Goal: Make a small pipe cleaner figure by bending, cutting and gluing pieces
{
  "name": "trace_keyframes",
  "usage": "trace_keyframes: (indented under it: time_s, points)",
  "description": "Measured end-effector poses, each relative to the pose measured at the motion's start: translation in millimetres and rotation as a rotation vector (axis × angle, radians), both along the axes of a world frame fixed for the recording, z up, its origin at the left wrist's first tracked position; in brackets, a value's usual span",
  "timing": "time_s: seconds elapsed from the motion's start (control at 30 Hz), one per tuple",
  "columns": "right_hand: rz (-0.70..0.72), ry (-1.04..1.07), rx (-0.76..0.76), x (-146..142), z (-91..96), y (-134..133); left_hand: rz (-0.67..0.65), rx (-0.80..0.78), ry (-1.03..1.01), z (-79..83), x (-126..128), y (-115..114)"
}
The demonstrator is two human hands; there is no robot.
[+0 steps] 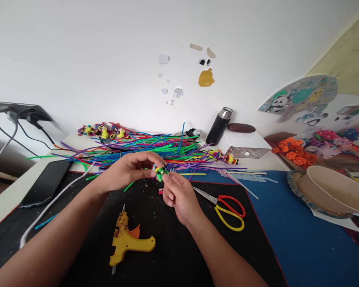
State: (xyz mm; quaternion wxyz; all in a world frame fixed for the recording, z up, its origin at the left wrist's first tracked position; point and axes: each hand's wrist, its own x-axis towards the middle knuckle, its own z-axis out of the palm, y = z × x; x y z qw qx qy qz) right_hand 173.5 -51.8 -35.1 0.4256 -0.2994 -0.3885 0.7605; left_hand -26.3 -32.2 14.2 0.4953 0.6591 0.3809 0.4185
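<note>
My left hand point(128, 169) and my right hand point(179, 195) meet above the black mat point(167, 247), both pinching a small green and yellow pipe-cleaner figure point(160, 172). The fingertips of both hands close around it. Just behind them lies a big heap of coloured pipe cleaners point(143, 149). A yellow glue gun point(127, 239) lies on the mat below my left forearm. Scissors with red and yellow handles point(227, 207) lie shut to the right of my right hand.
A black phone point(46, 181) and a white cable point(54, 199) lie at the left. Finished small figures point(103, 130) sit at the back left. A black flask point(219, 125), a white box point(247, 145), a blue mat point(302, 231) and a round bowl point(329, 189) stand at the right.
</note>
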Motion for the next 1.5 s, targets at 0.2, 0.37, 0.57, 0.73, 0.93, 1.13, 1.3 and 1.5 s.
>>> trace_keyframes:
  time_s: [0.2,0.37,0.57,0.73,0.93,1.13,1.3,1.5]
  points:
    - [-0.002,0.017,-0.006,0.0,-0.7,0.3,0.003,-0.01,-0.024,-4.2,0.9,0.5]
    - [-0.03,0.025,-0.019,0.5,-0.4,1.7,0.023,-0.085,-0.084,-8.0,2.4,0.9]
    - [-0.044,0.035,-0.01,1.2,-0.1,2.7,0.006,-0.082,-0.147,-13.2,3.8,0.3]
    - [-0.037,0.037,-0.014,0.5,-1.4,2.4,0.014,-0.026,-0.156,-16.4,3.7,2.2]
    - [-0.031,0.033,-0.013,0.2,-1.9,2.9,0.027,0.037,-0.16,-15.0,5.5,3.9]
    - [-0.031,0.032,-0.016,-0.2,-1.5,2.7,0.042,0.028,-0.167,-14.5,6.2,3.6]
    - [-0.032,0.03,-0.016,-0.6,-2.3,2.0,0.044,-0.007,-0.19,-15.8,5.9,4.5]
    - [-0.041,0.023,-0.032,-1.0,-2.6,2.0,0.053,-0.012,-0.208,-21.3,4.9,7.4]
